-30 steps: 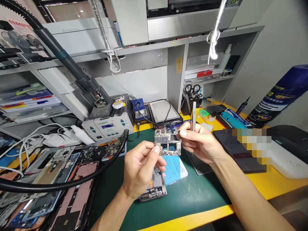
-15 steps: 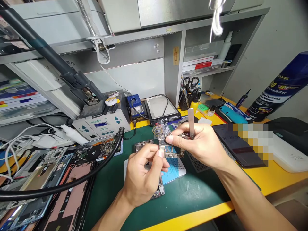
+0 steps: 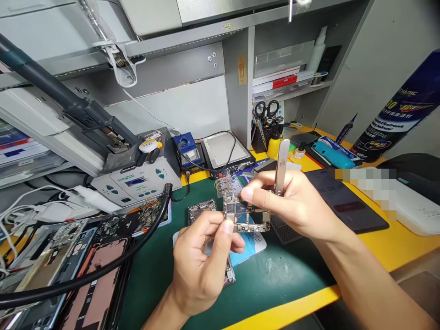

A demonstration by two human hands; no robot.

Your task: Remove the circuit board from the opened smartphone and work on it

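Observation:
A phone circuit board (image 3: 252,227) with a cut-out in its middle is held up above the mat. My left hand (image 3: 204,256) pinches its left edge between thumb and fingers. Around a pair of metal tweezers (image 3: 282,160) my right hand (image 3: 295,204) is closed, the flat rear end pointing up. The right thumb and index finger also touch the board's upper edge; the tweezers' tips are hidden. Beneath the hands lies an opened phone (image 3: 202,207), partly covered by my left hand, over a blue and white card (image 3: 252,247).
Disassembled phones (image 3: 92,288) are piled at the left, with a black hose (image 3: 137,252) curving over them. A rework station (image 3: 137,178) stands behind. To the right are a dark phone (image 3: 338,201), a white device (image 3: 409,211) and a large spray can (image 3: 395,112).
The board has turned flatter towards me and shows more of its face. My right fingers have shifted along its top edge, and the tweezers lean further right. The camera view has moved slightly.

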